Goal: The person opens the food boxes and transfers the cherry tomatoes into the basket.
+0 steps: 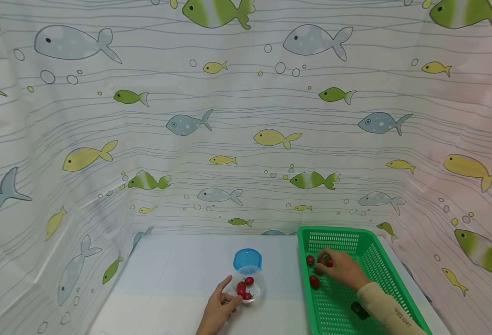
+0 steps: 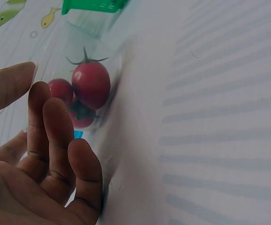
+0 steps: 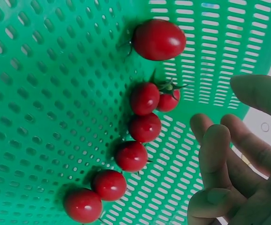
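Observation:
A clear round plastic cup (image 1: 259,291) stands on the white table with several red cherry tomatoes (image 2: 91,84) in it, some with green stalks. My left hand (image 1: 220,307) is at the cup's near left side, its thumb tip right at the rim and its index finger stretched forward. Inside the green basket (image 1: 304,298), my right hand (image 1: 343,270) reaches down near its left wall. Several more cherry tomatoes (image 3: 145,127) lie there in a rough line. The right wrist view shows the fingers (image 3: 215,154) bent and apart, beside the tomatoes, with nothing between them.
A blue lid (image 1: 247,259) lies just behind the cup. The basket has tall slotted walls and takes up the right side of the white table (image 1: 166,279). A fish-printed curtain (image 1: 246,163) rises behind the table and at both sides.

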Demonstrator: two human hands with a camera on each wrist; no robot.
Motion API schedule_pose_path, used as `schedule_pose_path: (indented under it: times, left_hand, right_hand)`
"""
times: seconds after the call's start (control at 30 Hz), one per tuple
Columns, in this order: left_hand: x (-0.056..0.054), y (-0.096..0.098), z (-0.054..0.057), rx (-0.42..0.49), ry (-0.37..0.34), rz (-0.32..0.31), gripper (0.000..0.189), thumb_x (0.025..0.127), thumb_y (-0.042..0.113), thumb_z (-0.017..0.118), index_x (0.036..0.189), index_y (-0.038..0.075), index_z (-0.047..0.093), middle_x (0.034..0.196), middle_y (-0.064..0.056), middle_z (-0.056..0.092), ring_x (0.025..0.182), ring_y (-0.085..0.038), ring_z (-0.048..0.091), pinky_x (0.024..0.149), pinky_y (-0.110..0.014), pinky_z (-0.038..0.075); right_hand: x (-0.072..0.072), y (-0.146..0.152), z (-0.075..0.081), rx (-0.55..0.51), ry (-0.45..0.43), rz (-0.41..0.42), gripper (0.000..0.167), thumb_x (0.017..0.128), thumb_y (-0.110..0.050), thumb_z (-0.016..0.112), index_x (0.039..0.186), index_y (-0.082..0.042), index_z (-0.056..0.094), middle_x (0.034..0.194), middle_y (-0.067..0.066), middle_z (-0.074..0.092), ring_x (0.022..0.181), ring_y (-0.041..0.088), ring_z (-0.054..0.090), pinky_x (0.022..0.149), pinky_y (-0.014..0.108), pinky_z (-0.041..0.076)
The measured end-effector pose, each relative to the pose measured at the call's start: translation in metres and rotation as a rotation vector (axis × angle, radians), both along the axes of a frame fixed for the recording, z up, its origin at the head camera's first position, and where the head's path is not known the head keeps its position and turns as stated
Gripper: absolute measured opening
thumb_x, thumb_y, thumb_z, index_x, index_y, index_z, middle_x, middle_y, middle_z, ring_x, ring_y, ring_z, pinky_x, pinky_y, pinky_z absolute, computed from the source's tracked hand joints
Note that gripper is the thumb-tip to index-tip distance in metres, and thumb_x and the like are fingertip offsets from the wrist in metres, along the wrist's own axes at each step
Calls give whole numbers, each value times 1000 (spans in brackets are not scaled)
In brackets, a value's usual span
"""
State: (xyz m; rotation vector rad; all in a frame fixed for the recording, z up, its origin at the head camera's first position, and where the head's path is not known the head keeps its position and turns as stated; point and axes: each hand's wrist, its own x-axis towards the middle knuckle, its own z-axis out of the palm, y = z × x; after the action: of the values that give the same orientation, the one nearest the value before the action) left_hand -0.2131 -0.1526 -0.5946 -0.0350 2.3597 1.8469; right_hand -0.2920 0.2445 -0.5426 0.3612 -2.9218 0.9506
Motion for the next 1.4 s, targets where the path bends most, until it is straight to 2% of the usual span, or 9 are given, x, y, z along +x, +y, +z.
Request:
schedule_pose_path:
  times: [0.27, 0.47, 0.57, 0.73, 1.0, 1.13, 1.3, 1.4]
  left_hand:
    - [-1, 0, 0, 6, 1, -9, 84, 93, 35, 75, 155, 0, 32, 82, -3, 67, 73, -18, 60, 61, -32, 48]
    - [-2, 0, -1, -1, 5, -13, 84, 93, 35, 75, 155, -1, 32, 82, -3, 67, 72, -18, 59, 60, -31, 48]
    - [-1, 0, 0, -6, 8, -13, 84, 93, 36, 74, 156, 0, 32, 82, -4, 66, 73, -18, 60, 60, -30, 48]
    - [-1, 1, 1, 5, 9, -14, 83, 94, 34, 74, 156, 0, 31, 83, -7, 67, 73, -19, 61, 57, -29, 47]
    - [-2, 1, 0, -18, 2, -15, 82, 94, 33, 73, 156, 1, 30, 82, -5, 67, 73, -18, 60, 55, -28, 45]
    - [-1, 2, 0, -18, 13, -19, 83, 94, 34, 73, 157, 2, 28, 82, -6, 68, 73, -18, 60, 55, -28, 45]
    - [1, 2, 1, -6, 21, -21, 84, 94, 34, 73, 158, 4, 27, 82, -7, 68, 73, -20, 61, 56, -28, 46]
    - [1, 2, 2, -3, 19, -21, 84, 94, 33, 73, 159, 6, 27, 83, -8, 68, 74, -20, 62, 56, -28, 45]
  right_hand:
    - [1, -3, 4, -6, 18, -7, 27, 91, -42, 75, 106, -20, 69, 89, -12, 72, 81, 7, 66, 67, 36, 51]
    - [3, -12, 11, -2, 79, 26, 24, 92, -41, 75, 107, -23, 70, 94, -13, 71, 88, 10, 67, 73, 36, 53]
    - [4, -19, 14, -11, 112, 53, 19, 93, -36, 75, 107, -24, 70, 96, -13, 71, 89, 11, 68, 73, 35, 53]
    - [6, -30, 19, -31, 146, 98, 16, 95, -24, 73, 110, -18, 71, 97, -10, 71, 89, 13, 67, 72, 33, 52]
    - [8, -46, 35, -33, 146, 75, 20, 94, -23, 73, 112, -14, 71, 108, -3, 71, 77, 6, 56, 72, 34, 50]
    - [6, -56, 41, -40, 172, 71, 18, 93, -24, 75, 110, -18, 71, 110, -3, 71, 79, 5, 59, 74, 33, 51]
    - [3, -70, 45, -60, 197, 96, 18, 92, -23, 76, 110, -20, 72, 108, -4, 72, 84, 12, 64, 78, 35, 53]
    - [1, -79, 48, -50, 203, 114, 19, 92, -24, 76, 110, -20, 72, 107, -2, 72, 80, 13, 62, 76, 35, 53]
